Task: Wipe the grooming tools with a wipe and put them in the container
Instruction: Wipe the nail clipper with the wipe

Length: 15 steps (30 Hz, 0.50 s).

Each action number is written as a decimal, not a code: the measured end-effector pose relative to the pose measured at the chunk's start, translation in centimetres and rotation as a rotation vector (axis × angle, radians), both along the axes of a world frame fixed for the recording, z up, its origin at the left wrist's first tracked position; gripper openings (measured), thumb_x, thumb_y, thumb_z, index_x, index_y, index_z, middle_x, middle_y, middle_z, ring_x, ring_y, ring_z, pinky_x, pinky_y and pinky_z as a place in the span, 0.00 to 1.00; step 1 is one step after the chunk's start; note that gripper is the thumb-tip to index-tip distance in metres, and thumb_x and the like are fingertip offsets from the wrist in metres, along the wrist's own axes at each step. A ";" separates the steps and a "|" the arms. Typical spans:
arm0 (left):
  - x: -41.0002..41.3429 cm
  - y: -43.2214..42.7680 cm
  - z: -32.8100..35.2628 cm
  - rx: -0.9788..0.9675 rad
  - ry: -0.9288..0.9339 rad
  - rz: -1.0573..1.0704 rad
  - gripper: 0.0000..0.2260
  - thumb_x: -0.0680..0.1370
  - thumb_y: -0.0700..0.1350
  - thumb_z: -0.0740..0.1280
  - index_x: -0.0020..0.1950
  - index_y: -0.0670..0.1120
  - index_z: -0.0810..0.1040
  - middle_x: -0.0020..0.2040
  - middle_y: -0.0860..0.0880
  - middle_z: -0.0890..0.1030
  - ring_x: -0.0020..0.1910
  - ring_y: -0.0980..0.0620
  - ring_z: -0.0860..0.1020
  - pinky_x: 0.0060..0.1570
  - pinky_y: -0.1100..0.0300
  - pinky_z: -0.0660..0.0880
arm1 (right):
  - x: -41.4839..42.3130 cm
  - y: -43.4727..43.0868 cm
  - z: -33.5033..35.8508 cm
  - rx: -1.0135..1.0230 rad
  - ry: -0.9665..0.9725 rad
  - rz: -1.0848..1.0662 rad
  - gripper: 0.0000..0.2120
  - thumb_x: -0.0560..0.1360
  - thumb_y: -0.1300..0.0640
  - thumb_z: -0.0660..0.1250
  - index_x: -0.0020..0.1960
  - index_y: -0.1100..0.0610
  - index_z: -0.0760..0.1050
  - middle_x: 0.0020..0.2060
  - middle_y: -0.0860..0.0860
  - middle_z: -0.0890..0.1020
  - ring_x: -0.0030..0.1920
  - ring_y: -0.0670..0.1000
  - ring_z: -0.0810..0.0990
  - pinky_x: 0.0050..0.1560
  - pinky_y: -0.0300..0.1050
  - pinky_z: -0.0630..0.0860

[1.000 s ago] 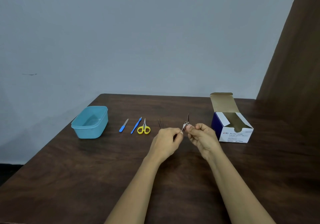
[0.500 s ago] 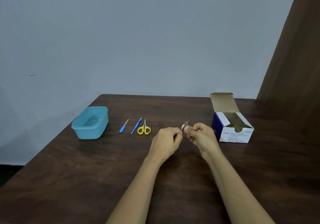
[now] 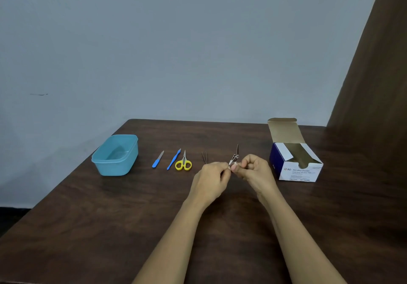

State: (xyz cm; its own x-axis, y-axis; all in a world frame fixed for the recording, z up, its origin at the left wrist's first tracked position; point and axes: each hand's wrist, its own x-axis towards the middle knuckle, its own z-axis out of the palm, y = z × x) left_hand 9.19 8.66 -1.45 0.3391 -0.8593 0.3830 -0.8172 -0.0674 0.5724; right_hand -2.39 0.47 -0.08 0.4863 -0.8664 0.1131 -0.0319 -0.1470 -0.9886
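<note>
Two hands meet over the table (image 3: 88, 228): your left hand (image 3: 211, 178) and right hand (image 3: 253, 170) both pinch a small nail clipper (image 3: 234, 158), its lever raised. Whether a wipe sits under your fingers is too small to tell. A file (image 3: 158, 162), blue pusher (image 3: 174, 159), scissors (image 3: 183, 164) and tweezers (image 3: 204, 157) lie between the container (image 3: 115, 165) and the swab box (image 3: 296, 169). Wiping the clipper looks to be the step in hand. Next, you would carry it left over that row and into the container.

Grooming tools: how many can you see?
5. On the dark wooden table: blue-handled nail file, slim blue stick, yellow-handled scissors, thin metal tweezers. A silver nail clipper is held between left hand and right hand. None seems hidden.
</note>
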 end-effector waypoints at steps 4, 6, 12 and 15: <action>-0.3 0.0 0.2 0.015 0.034 0.001 0.16 0.80 0.45 0.59 0.32 0.54 0.65 0.32 0.54 0.70 0.35 0.53 0.69 0.33 0.58 0.63 | 0.2 -0.2 -0.1 0.250 -0.266 -0.045 0.14 0.71 0.69 0.72 0.36 0.56 0.69 0.36 0.55 0.83 0.38 0.50 0.79 0.44 0.44 0.75; -0.4 0.0 0.2 0.022 0.030 0.001 0.17 0.80 0.45 0.59 0.30 0.54 0.64 0.32 0.55 0.69 0.35 0.53 0.68 0.33 0.58 0.63 | 0.3 -0.3 -0.1 0.291 -0.308 -0.046 0.14 0.71 0.69 0.71 0.36 0.56 0.69 0.36 0.54 0.84 0.39 0.50 0.79 0.45 0.45 0.76; -0.1 0.1 0.1 0.007 -0.026 0.040 0.12 0.80 0.45 0.59 0.36 0.52 0.67 0.34 0.53 0.69 0.36 0.51 0.70 0.34 0.58 0.64 | 0.5 0.3 -0.6 0.002 -0.106 -0.055 0.14 0.70 0.66 0.74 0.36 0.58 0.69 0.40 0.61 0.84 0.45 0.50 0.85 0.47 0.45 0.79; 0.0 0.3 0.0 -0.002 -0.076 0.039 0.10 0.80 0.45 0.60 0.38 0.50 0.70 0.37 0.54 0.71 0.37 0.52 0.72 0.34 0.59 0.64 | 0.5 0.3 -0.6 -0.100 0.001 -0.066 0.13 0.70 0.62 0.75 0.35 0.58 0.70 0.36 0.58 0.84 0.43 0.48 0.83 0.45 0.48 0.77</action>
